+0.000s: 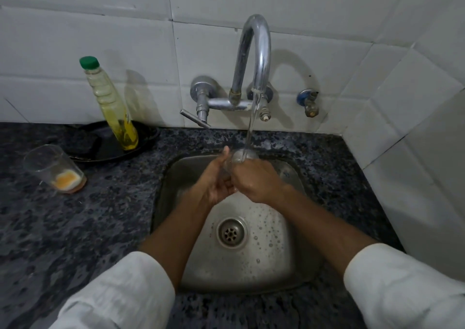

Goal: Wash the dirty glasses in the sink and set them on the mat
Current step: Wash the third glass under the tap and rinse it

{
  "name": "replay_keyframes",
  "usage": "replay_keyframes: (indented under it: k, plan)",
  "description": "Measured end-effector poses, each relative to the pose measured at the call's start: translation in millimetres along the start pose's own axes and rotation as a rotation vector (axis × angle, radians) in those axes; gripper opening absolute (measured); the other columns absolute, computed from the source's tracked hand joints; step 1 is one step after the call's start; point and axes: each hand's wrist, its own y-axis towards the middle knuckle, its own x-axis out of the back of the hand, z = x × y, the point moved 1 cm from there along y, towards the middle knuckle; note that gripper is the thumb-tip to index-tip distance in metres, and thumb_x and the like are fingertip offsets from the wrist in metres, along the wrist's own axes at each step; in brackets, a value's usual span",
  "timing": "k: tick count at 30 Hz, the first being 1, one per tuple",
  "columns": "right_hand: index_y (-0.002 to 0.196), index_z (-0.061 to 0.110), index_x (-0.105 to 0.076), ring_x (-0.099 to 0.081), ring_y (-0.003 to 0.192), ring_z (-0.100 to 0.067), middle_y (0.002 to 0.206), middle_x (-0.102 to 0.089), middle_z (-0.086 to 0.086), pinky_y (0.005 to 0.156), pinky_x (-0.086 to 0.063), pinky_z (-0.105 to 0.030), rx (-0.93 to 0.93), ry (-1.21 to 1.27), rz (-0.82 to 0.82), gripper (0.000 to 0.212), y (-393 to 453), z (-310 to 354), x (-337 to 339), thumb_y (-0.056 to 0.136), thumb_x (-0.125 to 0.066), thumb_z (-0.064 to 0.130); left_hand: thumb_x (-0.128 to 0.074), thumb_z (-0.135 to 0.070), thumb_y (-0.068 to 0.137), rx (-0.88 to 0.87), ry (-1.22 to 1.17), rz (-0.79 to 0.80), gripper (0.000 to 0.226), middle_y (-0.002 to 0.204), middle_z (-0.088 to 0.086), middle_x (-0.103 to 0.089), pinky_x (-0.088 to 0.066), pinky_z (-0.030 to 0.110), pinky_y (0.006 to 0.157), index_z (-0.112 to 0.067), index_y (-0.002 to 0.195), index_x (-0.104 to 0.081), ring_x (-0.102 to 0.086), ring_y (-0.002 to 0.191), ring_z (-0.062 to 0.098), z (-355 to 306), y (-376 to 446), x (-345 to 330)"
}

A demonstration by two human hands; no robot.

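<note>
Over the steel sink, a clear glass is held between both hands under the stream of water running from the curved tap. The left hand cups the glass from the left side, thumb raised along its wall and the fingers curled underneath. The right hand wraps over it from the right, knuckles up, fingers folded round the lower part. Only the upper rim and a slice of the wall show between the two hands; the rest of the glass is hidden by fingers and blurred by the water, so its tilt cannot be told. The water lands at the rim just beside the right hand's knuckles.

Two glasses can be counted. The second glass stands on the dark speckled counter well to the left of the sink, with an orange residue at its bottom. One bottle with a green cap and yellow liquid stands on a black tray against the tiled wall, just behind that glass. The sink has one drain, with beads of water scattered over the floor of the bowl around it. Both forearms are bare below rolled white sleeves.
</note>
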Motion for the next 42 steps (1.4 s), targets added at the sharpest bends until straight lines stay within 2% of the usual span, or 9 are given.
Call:
replay_keyframes:
  k: [5,10,16,21,27,32,34,38,42]
  plan:
    - [0.058,0.015,-0.057,-0.057,0.056,-0.019,0.058,-0.057,-0.001,0.055,-0.047,-0.035,-0.410,0.995,-0.387,0.037,19,14,-6,0.093,-0.045,0.010,-0.046,-0.032,0.101,-0.119,-0.229,0.033,0.042,0.093,0.012,-0.069,-0.056,0.026,0.069,-0.006,0.090,-0.076,-0.065,0.077,0.016,19,-9,-7]
    - [0.091,0.016,-0.063,-0.059,0.077,-0.018,0.084,-0.063,0.001,0.065,-0.048,-0.036,0.050,0.271,0.081,0.017,-1,-20,-11,0.094,-0.047,0.021,-0.058,-0.044,0.094,-0.061,-0.041,0.036,0.048,0.103,0.015,-0.071,-0.051,0.037,0.096,-0.003,0.118,-0.065,-0.069,0.094,0.024,3,-6,1]
    - [0.091,0.008,-0.070,-0.067,0.074,-0.024,0.081,-0.071,-0.009,0.065,-0.052,-0.037,-0.270,1.042,-0.291,0.024,10,7,-13,0.093,-0.049,0.020,-0.059,-0.026,0.090,-0.182,-0.244,0.080,0.023,0.088,0.015,-0.071,-0.058,0.028,0.061,-0.005,0.093,-0.068,-0.068,0.075,0.020,19,-8,-3]
    - [0.107,0.013,-0.059,-0.048,0.083,-0.016,0.096,-0.059,-0.007,0.064,-0.033,-0.032,0.099,0.103,0.051,0.022,0,-17,-5,0.093,-0.047,0.024,-0.071,-0.052,0.078,-0.051,0.026,-0.011,0.064,0.115,0.018,-0.067,-0.057,0.038,0.090,-0.004,0.121,-0.066,-0.065,0.105,0.028,2,0,9]
    - [0.076,0.011,-0.063,-0.063,0.082,-0.021,0.072,-0.064,-0.001,0.074,-0.053,-0.044,-0.311,0.889,-0.323,0.023,15,12,-21,0.089,-0.047,0.020,-0.074,-0.033,0.084,-0.151,-0.258,0.204,0.043,0.109,0.017,-0.064,-0.055,0.035,0.083,-0.004,0.113,-0.059,-0.064,0.100,0.026,7,-1,6]
    - [0.104,0.023,-0.064,-0.064,0.088,-0.022,0.094,-0.067,-0.004,0.072,-0.051,-0.035,-0.026,0.362,0.022,0.022,5,-10,-17,0.088,-0.048,0.027,-0.065,-0.031,0.087,-0.055,-0.160,-0.028,0.042,0.106,0.020,-0.069,-0.054,0.040,0.091,0.000,0.116,-0.063,-0.069,0.093,0.028,-5,-7,4]
    - [0.099,0.018,-0.067,-0.064,0.082,-0.019,0.094,-0.070,-0.005,0.068,-0.050,-0.031,-0.143,0.619,-0.049,0.020,4,-9,-22,0.088,-0.051,0.020,-0.069,-0.034,0.086,-0.029,-0.158,-0.129,0.037,0.095,0.016,-0.072,-0.054,0.038,0.089,-0.001,0.105,-0.068,-0.069,0.086,0.025,-1,-12,-3]
    - [0.100,0.014,-0.068,-0.063,0.073,-0.014,0.088,-0.070,-0.008,0.065,-0.048,-0.027,-0.819,1.874,-0.310,0.018,0,15,-36,0.088,-0.054,0.011,-0.081,-0.017,0.076,-0.205,0.075,-0.318,0.044,0.084,0.005,-0.072,-0.057,0.027,0.057,-0.002,0.114,-0.065,-0.069,0.064,0.013,0,-16,-26]
    - [0.092,0.017,-0.068,-0.061,0.080,-0.017,0.081,-0.068,-0.004,0.074,-0.047,-0.032,-1.065,2.368,-0.421,0.024,-3,21,-52,0.090,-0.050,0.033,-0.092,-0.024,0.056,-0.604,0.769,-0.462,0.070,0.114,-0.007,-0.060,-0.054,0.031,0.081,-0.028,0.115,-0.055,-0.061,0.097,0.010,-4,-20,-30]
